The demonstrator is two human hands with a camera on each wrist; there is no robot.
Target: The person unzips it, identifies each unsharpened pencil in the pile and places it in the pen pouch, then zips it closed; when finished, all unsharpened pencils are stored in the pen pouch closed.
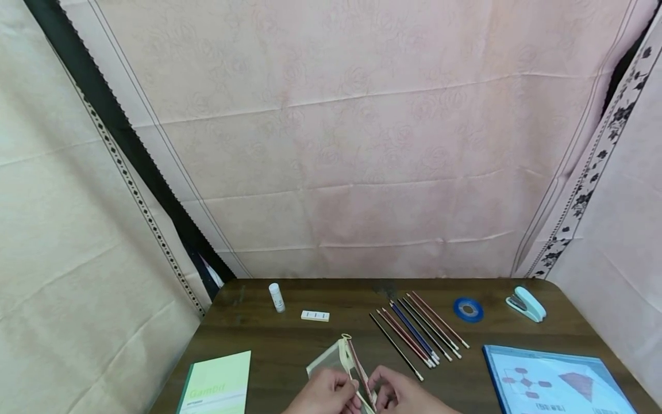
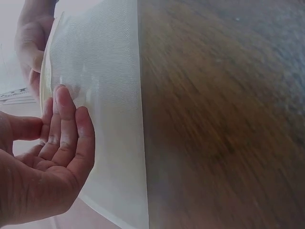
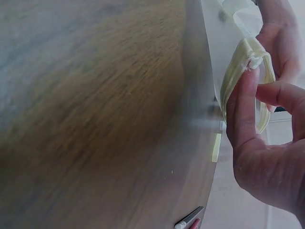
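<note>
- Pale cream-edged translucent mesh pouch point(image 1: 326, 361): six o'clock on brown wood-grain counter point(image 1: 289, 340)
- Left hand point(image 1: 331, 394) and right hand point(image 1: 397, 394): each pinching pouch's edging
- Slim dark, red and blue pencils point(image 1: 414, 332): two o'clock of pouch

The pouch point(image 2: 116, 119) looks finely meshed, the table point(image 1: 274, 345) wood-grained.

cream-edged whitish mesh pouch point(image 2: 112, 119), finely ribbed, between left hand point(image 1: 327, 393) and right hand point(image 1: 405, 394) | slim straight pencils point(image 1: 414, 332) beyond right hand: maroon, blue, black | pale-green rectangular notebook point(image 1: 218, 376) left of left hand
</note>
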